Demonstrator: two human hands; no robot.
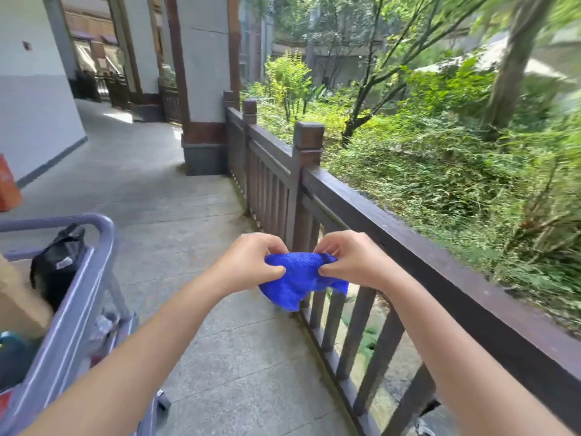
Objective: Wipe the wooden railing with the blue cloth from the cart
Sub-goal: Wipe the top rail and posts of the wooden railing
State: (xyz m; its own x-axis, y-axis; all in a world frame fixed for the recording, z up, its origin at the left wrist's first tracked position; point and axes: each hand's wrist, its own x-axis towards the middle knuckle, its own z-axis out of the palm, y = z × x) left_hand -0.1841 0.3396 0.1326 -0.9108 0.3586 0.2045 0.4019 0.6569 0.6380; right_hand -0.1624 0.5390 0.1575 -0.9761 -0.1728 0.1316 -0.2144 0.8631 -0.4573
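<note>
A bright blue cloth (297, 280) hangs crumpled between both hands in the middle of the view. My left hand (251, 262) pinches its left edge and my right hand (349, 258) pinches its right edge. The cloth is held in the air just left of the dark wooden railing (418, 247), not touching the top rail. The railing runs from the lower right toward a square post (308, 143) and on to the building. The grey cart (78, 294) stands at the lower left.
The cart holds a black bag (58, 262), a cardboard box (15, 297) and small items. A stone-paved walkway (176, 221) stretches ahead to a pillar (204, 89). An orange object (8, 187) stands by the left wall. Dense greenery lies beyond the railing.
</note>
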